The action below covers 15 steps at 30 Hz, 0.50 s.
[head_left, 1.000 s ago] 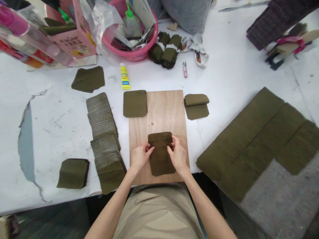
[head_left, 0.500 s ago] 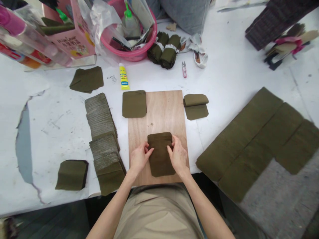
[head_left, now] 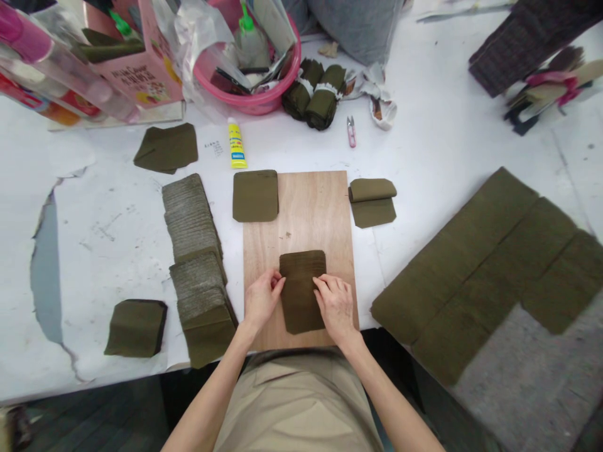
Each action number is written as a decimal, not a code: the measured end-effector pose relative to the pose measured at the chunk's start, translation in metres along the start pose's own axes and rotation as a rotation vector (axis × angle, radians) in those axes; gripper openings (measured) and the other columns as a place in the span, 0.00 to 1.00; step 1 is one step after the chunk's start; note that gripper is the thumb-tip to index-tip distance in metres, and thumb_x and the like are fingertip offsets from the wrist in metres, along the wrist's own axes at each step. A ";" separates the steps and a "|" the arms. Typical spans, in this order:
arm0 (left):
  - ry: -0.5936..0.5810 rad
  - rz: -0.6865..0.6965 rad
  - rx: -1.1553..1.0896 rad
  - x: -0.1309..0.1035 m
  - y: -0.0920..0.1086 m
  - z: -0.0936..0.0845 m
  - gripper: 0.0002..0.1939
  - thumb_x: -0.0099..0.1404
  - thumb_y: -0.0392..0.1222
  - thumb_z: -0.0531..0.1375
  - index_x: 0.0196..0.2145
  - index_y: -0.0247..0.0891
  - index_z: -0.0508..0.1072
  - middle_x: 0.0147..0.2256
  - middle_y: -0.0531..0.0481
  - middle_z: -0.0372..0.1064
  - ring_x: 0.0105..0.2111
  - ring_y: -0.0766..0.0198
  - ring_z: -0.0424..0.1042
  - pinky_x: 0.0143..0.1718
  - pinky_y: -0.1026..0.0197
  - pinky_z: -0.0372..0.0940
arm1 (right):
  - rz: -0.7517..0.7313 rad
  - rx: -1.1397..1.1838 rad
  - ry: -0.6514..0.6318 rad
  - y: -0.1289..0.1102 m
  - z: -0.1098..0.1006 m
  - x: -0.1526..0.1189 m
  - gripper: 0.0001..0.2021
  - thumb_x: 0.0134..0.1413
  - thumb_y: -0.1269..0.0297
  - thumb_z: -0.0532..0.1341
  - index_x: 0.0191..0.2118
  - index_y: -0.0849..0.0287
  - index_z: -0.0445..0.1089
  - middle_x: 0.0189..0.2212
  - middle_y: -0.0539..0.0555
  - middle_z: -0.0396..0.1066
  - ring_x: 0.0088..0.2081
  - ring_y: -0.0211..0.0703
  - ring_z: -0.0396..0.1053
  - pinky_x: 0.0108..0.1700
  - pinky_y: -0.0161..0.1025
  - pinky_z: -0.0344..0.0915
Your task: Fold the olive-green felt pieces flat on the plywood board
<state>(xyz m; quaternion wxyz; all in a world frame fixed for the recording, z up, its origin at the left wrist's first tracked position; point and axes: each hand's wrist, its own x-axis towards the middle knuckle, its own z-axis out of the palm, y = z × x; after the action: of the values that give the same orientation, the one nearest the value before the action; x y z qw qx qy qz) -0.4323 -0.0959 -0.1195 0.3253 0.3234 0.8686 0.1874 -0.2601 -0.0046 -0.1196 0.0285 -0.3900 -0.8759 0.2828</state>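
A stack of dark olive fabric pieces (head_left: pixel 301 307) lies near the front of a plywood board (head_left: pixel 311 207), with layered edges showing along its top. At its left edge my left hand (head_left: pixel 261 298) is closed, thumb and forefinger pinched together at the fabric. My right hand (head_left: pixel 335 304) has its fingers bent over the right edge, the fingertips pressing on the top piece. Another square olive piece (head_left: pixel 255 196) overlaps the board's back left corner. Just off the board's right side rests a folded olive piece (head_left: pixel 373 202).
Fanned fabric pieces (head_left: pixel 195 251) and a small olive stack (head_left: pixel 135 328) lie at left. Large olive panels (head_left: pixel 475 276) spread at right. Behind are a yellow glue tube (head_left: pixel 237 144), pink thread snips (head_left: pixel 351 132), tied fabric rolls (head_left: pixel 325 97) and a pink basket (head_left: pixel 264 103).
My right hand has shifted from gripping the stack's right side to having its fingers over the top surface. My left thumb has drawn back slightly toward the left edge. The stack stays put.
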 end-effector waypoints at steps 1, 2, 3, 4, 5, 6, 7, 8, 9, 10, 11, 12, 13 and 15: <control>-0.004 -0.001 0.004 0.000 0.000 0.000 0.08 0.64 0.45 0.54 0.31 0.40 0.68 0.24 0.55 0.68 0.23 0.66 0.67 0.28 0.65 0.57 | 0.001 0.008 0.006 0.001 -0.001 0.001 0.13 0.59 0.71 0.56 0.48 0.56 0.69 0.44 0.57 0.69 0.47 0.47 0.64 0.48 0.45 0.58; -0.007 -0.001 0.007 0.001 0.000 0.000 0.08 0.64 0.45 0.54 0.31 0.40 0.68 0.24 0.55 0.68 0.23 0.66 0.66 0.28 0.65 0.57 | 0.001 0.014 0.013 0.001 -0.001 0.002 0.12 0.60 0.71 0.56 0.48 0.56 0.69 0.44 0.57 0.69 0.47 0.46 0.64 0.48 0.45 0.58; -0.012 0.001 0.011 0.001 -0.001 -0.001 0.08 0.64 0.45 0.54 0.31 0.40 0.67 0.24 0.55 0.68 0.23 0.67 0.66 0.28 0.65 0.57 | -0.001 0.016 0.016 0.002 -0.002 0.004 0.12 0.60 0.71 0.56 0.47 0.55 0.70 0.44 0.57 0.69 0.47 0.46 0.64 0.48 0.45 0.58; -0.018 0.003 0.013 0.001 -0.001 -0.001 0.08 0.64 0.45 0.54 0.30 0.40 0.67 0.24 0.55 0.68 0.23 0.67 0.66 0.27 0.65 0.57 | -0.006 0.015 0.014 0.003 -0.002 0.005 0.11 0.60 0.71 0.56 0.46 0.55 0.70 0.44 0.56 0.69 0.47 0.47 0.64 0.48 0.45 0.58; -0.023 0.004 0.014 0.001 -0.001 -0.001 0.08 0.64 0.45 0.54 0.30 0.40 0.67 0.23 0.55 0.68 0.23 0.67 0.66 0.27 0.65 0.56 | -0.013 0.013 0.006 0.004 -0.003 0.006 0.11 0.59 0.71 0.56 0.46 0.55 0.70 0.44 0.56 0.69 0.47 0.47 0.64 0.47 0.45 0.58; -0.025 0.005 0.015 0.001 -0.002 -0.001 0.08 0.64 0.45 0.53 0.30 0.40 0.67 0.23 0.55 0.67 0.22 0.67 0.65 0.27 0.65 0.56 | -0.021 0.012 -0.005 0.005 -0.004 0.007 0.10 0.59 0.70 0.56 0.45 0.55 0.70 0.44 0.56 0.70 0.46 0.47 0.64 0.46 0.45 0.58; -0.026 0.004 0.016 0.002 -0.002 -0.001 0.08 0.64 0.45 0.53 0.30 0.40 0.67 0.23 0.56 0.67 0.22 0.67 0.65 0.26 0.66 0.56 | -0.026 0.013 -0.017 0.006 -0.005 0.008 0.10 0.59 0.70 0.57 0.44 0.54 0.70 0.43 0.56 0.70 0.46 0.47 0.64 0.46 0.45 0.58; -0.026 0.003 0.017 0.002 -0.002 -0.001 0.09 0.64 0.45 0.53 0.30 0.40 0.67 0.23 0.56 0.67 0.22 0.67 0.65 0.26 0.66 0.55 | -0.029 0.017 -0.027 0.007 -0.006 0.010 0.09 0.59 0.70 0.57 0.43 0.55 0.70 0.43 0.55 0.70 0.46 0.48 0.64 0.45 0.45 0.58; -0.028 0.002 0.017 0.002 -0.002 -0.001 0.09 0.64 0.46 0.54 0.29 0.40 0.67 0.22 0.56 0.67 0.22 0.67 0.65 0.26 0.66 0.55 | -0.029 0.023 -0.030 0.008 -0.007 0.012 0.08 0.59 0.70 0.57 0.43 0.55 0.70 0.42 0.55 0.70 0.45 0.47 0.64 0.45 0.45 0.58; -0.029 0.001 0.018 0.002 -0.002 -0.001 0.09 0.64 0.46 0.54 0.29 0.40 0.67 0.22 0.56 0.67 0.22 0.67 0.65 0.26 0.66 0.55 | -0.025 0.030 -0.025 0.009 -0.008 0.015 0.08 0.59 0.69 0.56 0.42 0.55 0.70 0.41 0.55 0.70 0.45 0.47 0.64 0.45 0.45 0.58; -0.031 0.001 0.019 0.003 -0.002 -0.001 0.09 0.64 0.46 0.54 0.29 0.40 0.67 0.22 0.56 0.67 0.22 0.67 0.64 0.26 0.66 0.55 | -0.018 0.036 -0.015 0.009 -0.010 0.018 0.07 0.60 0.69 0.56 0.42 0.55 0.70 0.41 0.55 0.70 0.44 0.47 0.64 0.45 0.45 0.58; -0.035 0.001 0.022 0.003 -0.002 -0.001 0.09 0.63 0.46 0.54 0.29 0.40 0.67 0.22 0.56 0.66 0.22 0.68 0.64 0.26 0.66 0.55 | -0.012 0.040 -0.005 0.010 -0.011 0.022 0.08 0.60 0.68 0.56 0.42 0.56 0.69 0.40 0.55 0.69 0.44 0.47 0.64 0.45 0.45 0.58; -0.039 0.000 0.027 0.003 -0.001 -0.001 0.09 0.63 0.46 0.54 0.29 0.40 0.67 0.22 0.56 0.66 0.21 0.68 0.64 0.26 0.65 0.55 | -0.010 0.042 0.003 0.010 -0.012 0.026 0.08 0.60 0.68 0.55 0.43 0.56 0.69 0.40 0.55 0.69 0.44 0.47 0.64 0.45 0.45 0.59; -0.046 -0.004 0.036 0.004 -0.001 -0.002 0.09 0.63 0.46 0.54 0.29 0.40 0.67 0.21 0.57 0.66 0.21 0.68 0.64 0.26 0.65 0.55 | -0.019 0.036 0.003 0.010 -0.014 0.034 0.08 0.60 0.67 0.56 0.43 0.55 0.69 0.40 0.56 0.69 0.43 0.48 0.63 0.44 0.45 0.59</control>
<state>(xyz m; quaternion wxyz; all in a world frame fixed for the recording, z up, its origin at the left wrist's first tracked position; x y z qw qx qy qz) -0.4364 -0.0943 -0.1202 0.3397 0.3316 0.8648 0.1638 -0.2729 0.0310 -0.1194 0.0396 -0.3816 -0.8743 0.2974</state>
